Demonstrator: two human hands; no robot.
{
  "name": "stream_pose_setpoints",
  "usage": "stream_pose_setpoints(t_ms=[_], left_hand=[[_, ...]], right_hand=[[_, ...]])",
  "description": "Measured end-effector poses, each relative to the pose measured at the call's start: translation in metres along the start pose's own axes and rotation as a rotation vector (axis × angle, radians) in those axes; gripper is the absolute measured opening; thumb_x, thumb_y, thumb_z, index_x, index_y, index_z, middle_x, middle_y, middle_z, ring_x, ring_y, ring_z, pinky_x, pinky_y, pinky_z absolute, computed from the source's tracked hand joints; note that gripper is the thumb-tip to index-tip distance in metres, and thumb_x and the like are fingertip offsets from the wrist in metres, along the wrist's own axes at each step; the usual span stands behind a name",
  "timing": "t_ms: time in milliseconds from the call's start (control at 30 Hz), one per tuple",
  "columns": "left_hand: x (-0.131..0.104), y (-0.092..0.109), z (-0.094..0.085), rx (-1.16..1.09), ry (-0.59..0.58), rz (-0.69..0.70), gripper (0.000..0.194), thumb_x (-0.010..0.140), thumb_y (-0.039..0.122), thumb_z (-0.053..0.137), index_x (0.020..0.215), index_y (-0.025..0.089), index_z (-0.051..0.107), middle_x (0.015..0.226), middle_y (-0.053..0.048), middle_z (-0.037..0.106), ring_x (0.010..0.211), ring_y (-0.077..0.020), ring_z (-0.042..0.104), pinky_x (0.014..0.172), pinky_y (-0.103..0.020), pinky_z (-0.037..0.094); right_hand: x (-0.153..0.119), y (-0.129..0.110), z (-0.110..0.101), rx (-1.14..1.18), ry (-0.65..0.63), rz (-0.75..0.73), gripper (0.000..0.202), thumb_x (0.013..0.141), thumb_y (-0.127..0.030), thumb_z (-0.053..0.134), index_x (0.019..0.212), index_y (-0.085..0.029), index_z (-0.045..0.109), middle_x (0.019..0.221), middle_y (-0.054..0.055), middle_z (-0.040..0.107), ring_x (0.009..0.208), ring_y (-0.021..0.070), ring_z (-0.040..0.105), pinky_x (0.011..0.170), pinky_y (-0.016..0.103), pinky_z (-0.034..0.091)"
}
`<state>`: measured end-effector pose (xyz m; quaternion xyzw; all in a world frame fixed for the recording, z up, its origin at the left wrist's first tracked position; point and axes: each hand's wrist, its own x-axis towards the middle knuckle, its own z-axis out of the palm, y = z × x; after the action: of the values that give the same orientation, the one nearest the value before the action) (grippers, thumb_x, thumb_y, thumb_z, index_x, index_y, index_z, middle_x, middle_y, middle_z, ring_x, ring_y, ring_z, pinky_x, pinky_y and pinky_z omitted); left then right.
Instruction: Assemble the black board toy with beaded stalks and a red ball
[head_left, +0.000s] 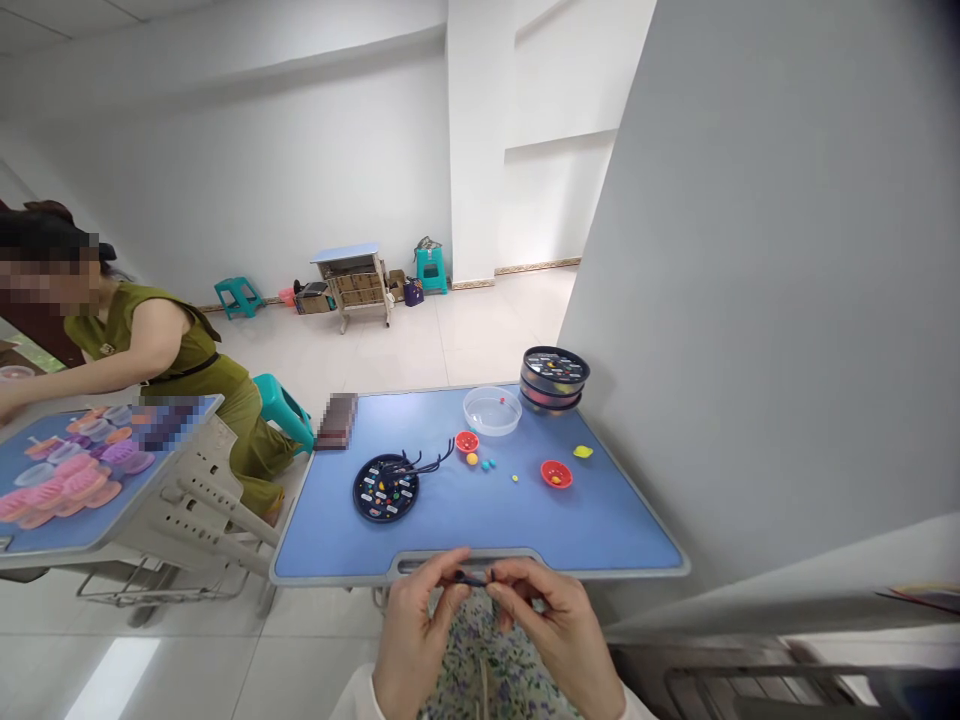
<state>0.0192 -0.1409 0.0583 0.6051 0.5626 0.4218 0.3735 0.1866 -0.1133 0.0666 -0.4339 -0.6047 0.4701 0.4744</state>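
Note:
Just in front of the desk's near edge, my left hand (425, 615) and my right hand (544, 610) pinch a small dark piece (474, 580) between them, one at each end. On the blue desk (480, 520), a round black disc (386, 488) with coloured dots lies to the left, with thin black curved rods (431, 464) over its right side. Two red bowls (556, 474) hold small things. Near them lie an orange ball (472, 459), small teal pieces (487, 465) and a yellow lemon-shaped piece (583, 452).
A clear round tray (492, 412) and stacked black-rimmed round containers (555, 378) stand at the back. A dark brown case (337, 420) lies at the back left corner. Left, a person (180, 340) sits at another desk with pink and purple pieces (75, 475). A grey wall (750, 300) rises on the right.

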Motion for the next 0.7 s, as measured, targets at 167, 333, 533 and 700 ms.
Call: stream_pose_setpoints(t_ms=[167,333,533,700], left_hand=[[0.003,0.004,-0.004,0.156,-0.077,0.074,0.021,0.088,0.031,0.051,0.099,0.023,0.068,0.093,-0.005,0.072,0.085,-0.0192,0.065,0.076,-0.028,0.049],[0.001,0.012,-0.006,0.115,-0.138,0.038,0.020,0.088,0.034,0.052,0.086,0.020,0.067,0.077,-0.004,0.070,0.072,-0.0180,0.063,0.067,-0.025,0.047],[-0.004,0.018,-0.008,0.094,-0.121,0.076,0.017,0.086,0.032,0.054,0.085,0.022,0.068,0.078,-0.004,0.071,0.072,-0.0182,0.063,0.067,-0.024,0.047],[-0.008,0.019,-0.007,0.081,-0.094,0.114,0.014,0.086,0.029,0.056,0.088,0.023,0.069,0.082,-0.003,0.073,0.075,-0.0180,0.066,0.068,-0.023,0.048]], right_hand=[[0.000,0.000,-0.007,-0.140,-0.102,-0.051,0.025,0.084,-0.044,0.057,0.079,-0.021,0.065,0.060,0.000,0.065,0.044,0.0133,0.060,0.048,0.023,0.047],[0.006,-0.003,-0.016,-0.288,-0.259,-0.170,0.027,0.088,-0.041,0.052,0.074,-0.022,0.065,0.062,0.002,0.064,0.051,0.0145,0.058,0.046,0.024,0.041],[0.008,-0.011,-0.019,-0.470,-0.204,-0.335,0.028,0.091,-0.034,0.048,0.068,-0.023,0.057,0.059,0.002,0.058,0.055,0.0155,0.051,0.051,0.027,0.037],[0.002,-0.010,-0.016,-0.456,-0.160,-0.361,0.027,0.090,-0.031,0.050,0.065,-0.022,0.054,0.055,-0.001,0.053,0.054,0.0150,0.049,0.055,0.028,0.036]])
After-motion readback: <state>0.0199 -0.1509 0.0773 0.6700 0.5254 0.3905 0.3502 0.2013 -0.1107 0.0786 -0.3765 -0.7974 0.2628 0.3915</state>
